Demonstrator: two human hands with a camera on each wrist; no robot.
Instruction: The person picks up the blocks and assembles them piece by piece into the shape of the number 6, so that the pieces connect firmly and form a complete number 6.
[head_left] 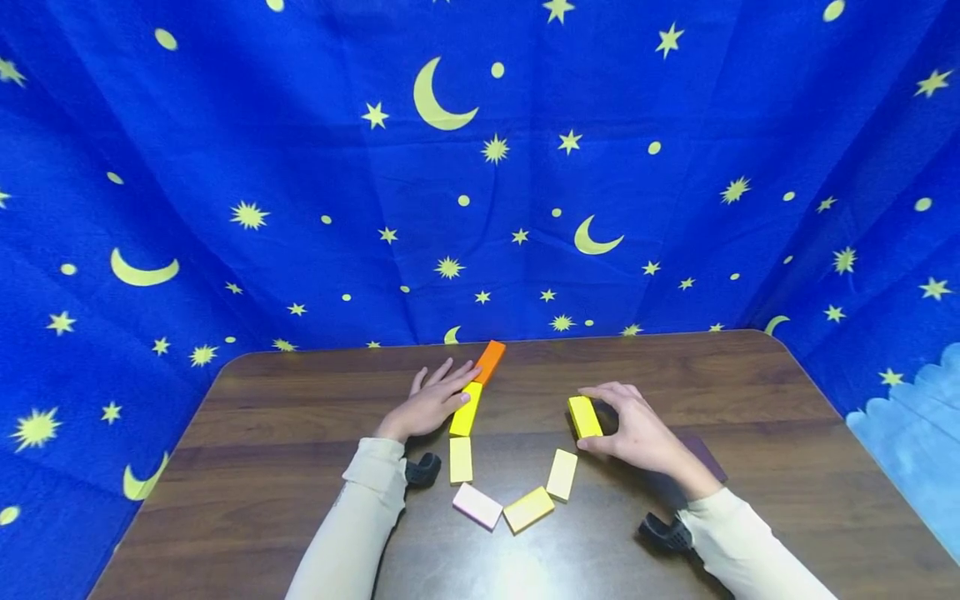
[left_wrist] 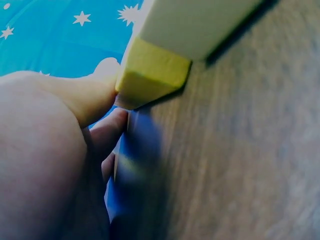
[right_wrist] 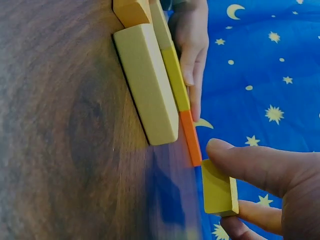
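My right hand (head_left: 633, 425) pinches a bright yellow block (head_left: 585, 417) between thumb and fingers, at the right end of a curved row. In the right wrist view that yellow block (right_wrist: 218, 189) shows one end face toward the camera. My left hand (head_left: 431, 404) lies with fingers stretched out beside the row's far left part. Its fingertips touch the orange block (head_left: 491, 360), and its thumb is against another yellow block (head_left: 467, 410). Seen from the left wrist, the thumb meets a yellow block (left_wrist: 155, 67).
Nearer on the table (head_left: 300, 517) the curve continues with a pale yellow block (head_left: 461, 460), a pinkish-white block (head_left: 477, 506), a light orange-yellow block (head_left: 528, 509) and a cream block (head_left: 562, 475). A dark flat piece (head_left: 703, 458) lies under the right wrist. A blue star-patterned cloth (head_left: 525, 183) hangs behind.
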